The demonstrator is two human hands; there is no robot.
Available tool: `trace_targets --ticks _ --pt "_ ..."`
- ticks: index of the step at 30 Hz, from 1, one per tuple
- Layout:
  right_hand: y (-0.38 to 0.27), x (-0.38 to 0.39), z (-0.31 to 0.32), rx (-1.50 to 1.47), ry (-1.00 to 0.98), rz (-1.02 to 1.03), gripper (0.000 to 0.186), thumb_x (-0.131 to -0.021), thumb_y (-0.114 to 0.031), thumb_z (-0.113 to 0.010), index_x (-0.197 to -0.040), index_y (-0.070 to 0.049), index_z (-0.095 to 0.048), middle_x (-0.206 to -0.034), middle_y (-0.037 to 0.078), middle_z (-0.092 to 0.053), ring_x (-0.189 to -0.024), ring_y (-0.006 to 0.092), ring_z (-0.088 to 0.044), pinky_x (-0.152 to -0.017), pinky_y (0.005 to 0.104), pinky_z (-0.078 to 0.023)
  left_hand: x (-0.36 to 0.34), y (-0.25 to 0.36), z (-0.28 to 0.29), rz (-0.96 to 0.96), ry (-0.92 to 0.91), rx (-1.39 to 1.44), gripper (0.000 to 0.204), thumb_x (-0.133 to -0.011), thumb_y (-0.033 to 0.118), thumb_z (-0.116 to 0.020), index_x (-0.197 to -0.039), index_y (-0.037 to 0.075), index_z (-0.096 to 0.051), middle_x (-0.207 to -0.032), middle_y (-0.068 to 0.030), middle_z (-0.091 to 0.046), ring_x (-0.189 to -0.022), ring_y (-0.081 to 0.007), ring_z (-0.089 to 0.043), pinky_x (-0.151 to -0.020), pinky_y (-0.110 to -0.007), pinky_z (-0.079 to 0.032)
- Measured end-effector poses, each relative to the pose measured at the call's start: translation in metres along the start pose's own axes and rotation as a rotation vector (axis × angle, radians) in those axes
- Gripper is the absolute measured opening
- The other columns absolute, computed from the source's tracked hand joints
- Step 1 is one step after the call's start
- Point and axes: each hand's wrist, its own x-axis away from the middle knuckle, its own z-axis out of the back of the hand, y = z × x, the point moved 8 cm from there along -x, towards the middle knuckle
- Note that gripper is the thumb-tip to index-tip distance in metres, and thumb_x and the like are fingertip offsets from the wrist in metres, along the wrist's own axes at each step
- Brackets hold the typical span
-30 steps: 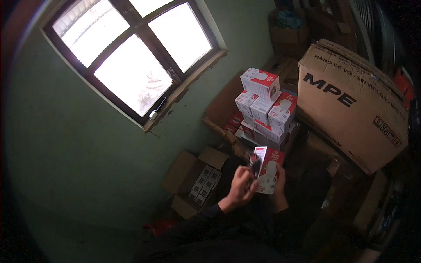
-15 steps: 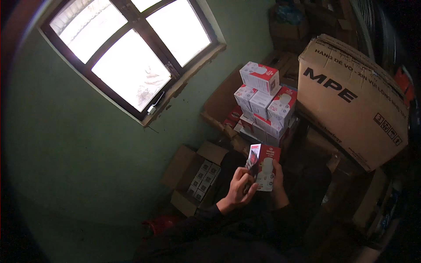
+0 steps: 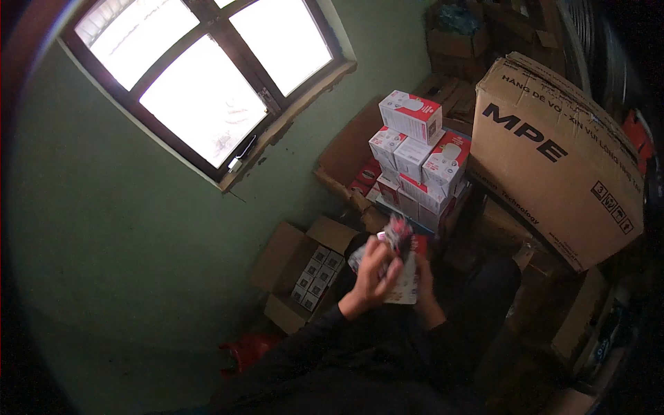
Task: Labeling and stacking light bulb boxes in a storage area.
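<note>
Low in the middle, my two hands hold a red and white carton in front of my body. It shows a bulb-shaped picture and looks thin; motion smears its upper part. My left hand has its fingers curled on the carton's left side. Above those fingers is a blurred red and grey part, which I cannot make out clearly. My right hand grips the carton's right edge, its fingers partly hidden behind it. Just beyond stands a stack of red and white bulb boxes.
An open cardboard box with several small white boxes stands to the left. A large brown carton rises at the right. Behind the stack is another open box. A window is in the green wall; a red object lies lower left.
Both hands have moved slightly left with the carton. The carton has shifted in my grip, and its upper part is now blurred and more covered by my left hand.
</note>
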Motion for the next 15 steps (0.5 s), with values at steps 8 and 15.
trace_targets --ticks 8,15 --pt "-0.042 0.002 -0.013 0.124 -0.085 0.323 0.043 -0.105 -0.039 -0.056 -0.137 -0.010 -0.057 -0.120 0.007 -0.066 -0.104 0.0183 -0.068 -0.089 0.0364 -0.057 0.021 -0.022 -0.001 0.042 0.134 -0.078 0.030 -0.097 0.025 -0.075 -0.100 0.000 -0.058 -0.101 -0.0170 -0.053 -0.093 -0.0328 -0.057 -0.079 -0.040 -0.049" --pt "-0.034 -0.004 -0.003 0.282 -0.002 0.265 0.051 -0.108 -0.042 -0.058 -0.144 -0.007 -0.049 -0.125 0.009 -0.062 -0.111 0.0194 -0.061 -0.100 0.0370 -0.050 0.041 -0.079 -0.009 0.521 0.098 0.538 0.026 -0.103 0.024 -0.074 -0.101 0.008 -0.053 -0.091 0.0028 -0.050 -0.081 -0.0042 -0.047 -0.066 -0.024 -0.039"
